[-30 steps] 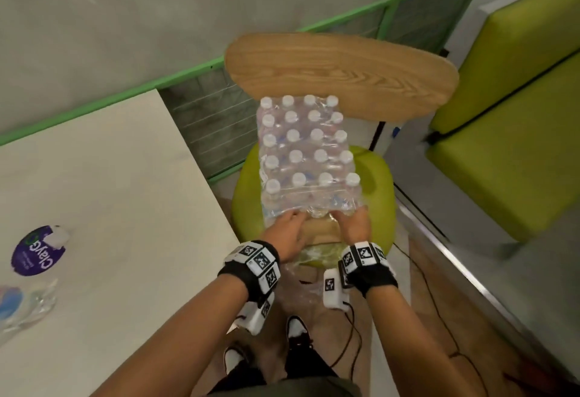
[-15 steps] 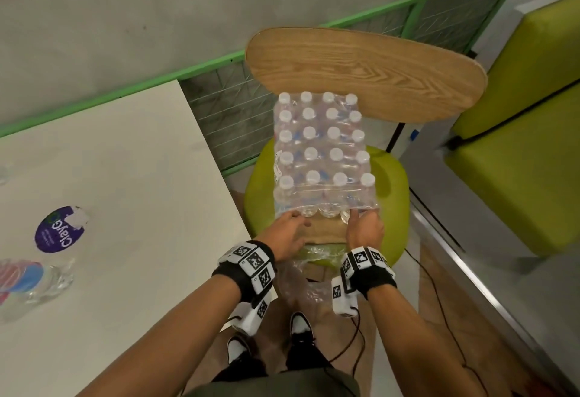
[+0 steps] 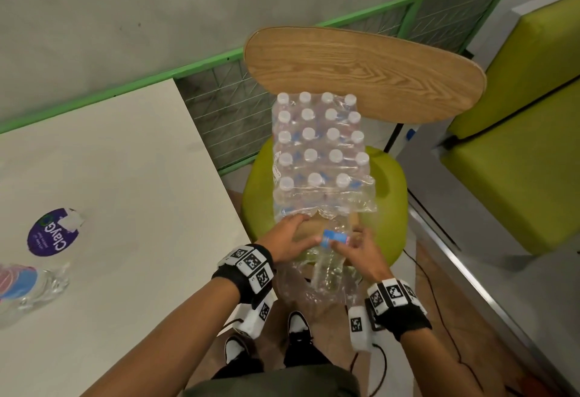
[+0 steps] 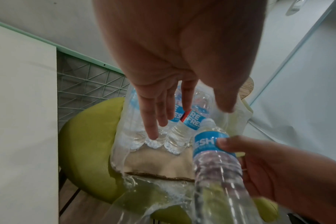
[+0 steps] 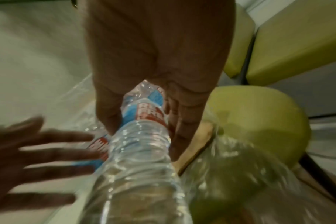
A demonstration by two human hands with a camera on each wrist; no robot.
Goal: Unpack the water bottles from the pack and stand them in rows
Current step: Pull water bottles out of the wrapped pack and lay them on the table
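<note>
A shrink-wrapped pack of water bottles (image 3: 320,158) with white caps stands on the green chair seat (image 3: 389,195), its near end torn open. My right hand (image 3: 348,241) grips one bottle (image 3: 329,258) by its blue label; the bottle is tilted, base toward me, outside the pack's near right corner. In the right wrist view the thumb and fingers (image 5: 180,130) wrap that bottle (image 5: 140,151). My left hand (image 3: 301,230) is held flat at the pack's near edge, its straight fingers (image 4: 153,121) reaching over the front bottles (image 4: 175,136). A cardboard base (image 4: 159,165) shows under the pack.
A white table (image 3: 110,177) lies to my left, with a bottle on its side (image 3: 28,283) and a purple label (image 3: 51,233) near its left edge. The wooden chair back (image 3: 361,73) rises behind the pack. A green bench (image 3: 518,161) stands at the right. Loose wrap (image 3: 301,286) hangs off the seat.
My right hand has pulled one bottle out of the pack's near right corner toward me. The left hand stayed at the pack's near edge.
</note>
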